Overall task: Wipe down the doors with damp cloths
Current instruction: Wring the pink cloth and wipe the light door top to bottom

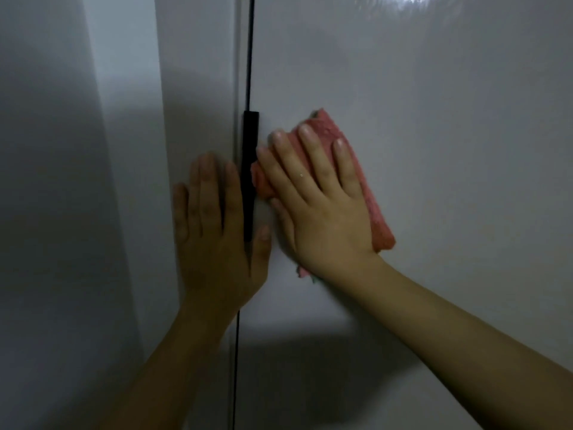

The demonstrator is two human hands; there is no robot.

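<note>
Doors [434, 119], glossy white; right hand [322, 206] presses folded pink cloth [372, 206].

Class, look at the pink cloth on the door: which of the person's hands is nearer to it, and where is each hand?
Right. The right hand presses flat on the pink cloth; the left hand rests flat on the neighbouring door, across the black handle, apart from the cloth.

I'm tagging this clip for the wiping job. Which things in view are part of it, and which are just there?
Part of the job:
- pink cloth, pressed flat under the right hand
- right door
- left door, with the left hand flat on it

Just there:
- black handle
- side wall
</note>
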